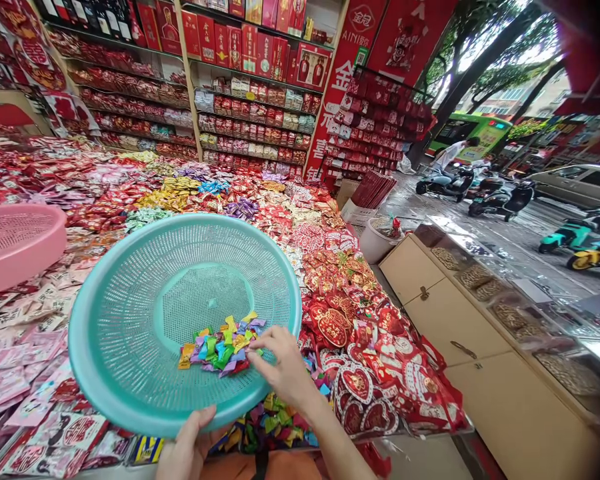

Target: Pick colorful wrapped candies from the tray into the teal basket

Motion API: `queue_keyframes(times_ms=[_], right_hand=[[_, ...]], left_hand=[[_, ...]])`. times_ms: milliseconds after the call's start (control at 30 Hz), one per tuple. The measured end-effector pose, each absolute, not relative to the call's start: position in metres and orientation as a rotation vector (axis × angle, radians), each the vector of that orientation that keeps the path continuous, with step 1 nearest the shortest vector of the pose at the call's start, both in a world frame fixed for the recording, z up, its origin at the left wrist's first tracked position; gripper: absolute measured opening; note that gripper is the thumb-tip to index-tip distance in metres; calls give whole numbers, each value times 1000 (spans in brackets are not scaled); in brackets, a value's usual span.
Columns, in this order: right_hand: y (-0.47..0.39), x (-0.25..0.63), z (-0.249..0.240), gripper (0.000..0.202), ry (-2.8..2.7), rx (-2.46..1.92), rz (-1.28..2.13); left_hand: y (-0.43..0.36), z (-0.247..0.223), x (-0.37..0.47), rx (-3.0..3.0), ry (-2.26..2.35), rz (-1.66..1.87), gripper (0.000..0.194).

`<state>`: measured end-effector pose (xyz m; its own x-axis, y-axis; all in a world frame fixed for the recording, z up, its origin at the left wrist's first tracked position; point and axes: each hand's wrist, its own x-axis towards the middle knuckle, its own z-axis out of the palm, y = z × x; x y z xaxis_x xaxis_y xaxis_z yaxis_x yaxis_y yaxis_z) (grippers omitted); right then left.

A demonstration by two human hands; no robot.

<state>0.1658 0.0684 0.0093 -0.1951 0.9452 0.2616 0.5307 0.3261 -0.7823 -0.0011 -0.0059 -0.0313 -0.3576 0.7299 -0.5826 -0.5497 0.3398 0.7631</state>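
Note:
A round teal plastic basket (210, 267) with a perforated floor and wall is tilted toward me over the display. My left hand (190, 440) grips its near rim, thumb on top and fingers underneath. Inside, a small heap of wrapped candies (223, 347) in yellow, green, purple, blue and orange lies toward the near right side. My right hand (280, 367) reaches over the right rim beside this heap, thumb and forefinger apart, with nothing visible between them. Below the basket, more colourful wrapped candies (280, 420) lie in the display, partly hidden by the basket and my right forearm.
A pink basket (25, 253) stands at the left. Red heart-shaped packets (357, 383) lie to the right, with packaged sweets spread behind. Stocked shelves (255, 120) line the back. Beige cabinets (455, 320) flank the right side; scooters (500, 197) and a person (447, 157) are outside.

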Motion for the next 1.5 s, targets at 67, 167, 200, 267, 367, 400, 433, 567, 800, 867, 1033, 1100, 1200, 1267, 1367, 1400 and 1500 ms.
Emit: queue_keyframes(times_ms=[67, 167, 200, 267, 367, 400, 433, 567, 800, 867, 1033, 1100, 1200, 1267, 1367, 1400, 1500], right_hand=[[71, 182, 10, 15, -1697, -1279, 637], [77, 222, -2, 21, -1479, -1381, 530], [79, 237, -11, 22, -1467, -1462, 515], [79, 264, -33, 21, -1558, -1677, 520], [71, 288, -67, 15, -1730, -1981, 630], [68, 291, -76, 15, -1772, -2031, 660], [65, 292, -83, 15, -1806, -2061, 689], [59, 285, -99, 19, -1899, -2054, 767], [65, 280, -110, 26, -1955, -1949, 889], [67, 280, -110, 24, -1955, -1939, 919], [67, 279, -102, 18, -1955, -1918, 965], [66, 281, -95, 16, -1938, -1879, 991], [65, 287, -79, 14, -1911, -1768, 1035], [65, 292, -62, 15, -1880, -1696, 1050], [66, 295, -28, 19, -1823, -1620, 1059], [66, 294, -15, 21, -1807, -1596, 1064], [70, 283, 20, 24, -1771, -1528, 1069]], left_hand=[[-5, -31, -3, 175, 1400, 1333, 16], [-3, -28, -6, 162, 1369, 1315, 19], [-3, -26, -6, 160, 1356, 1312, 22], [-2, -22, -5, 172, 1344, 1318, 23], [-2, -14, -1, 204, 1351, 1346, 21], [-2, -11, 0, 204, 1350, 1356, 23], [-1, -8, 1, 195, 1347, 1362, 27], [-1, -1, 4, 163, 1339, 1356, 54], [-4, -3, 3, 143, 1356, 1337, 64], [-5, -2, 3, 126, 1348, 1347, 66], [-3, 0, 5, 101, 1322, 1370, 70], [-3, 1, 6, 82, 1323, 1380, 71], [-2, 1, 8, 67, 1322, 1398, 67], [-1, 0, 9, 76, 1322, 1411, 67], [1, -3, 10, 89, 1354, 1421, 67], [1, -4, 10, 90, 1363, 1424, 67], [2, -5, 11, 79, 1359, 1428, 66]])
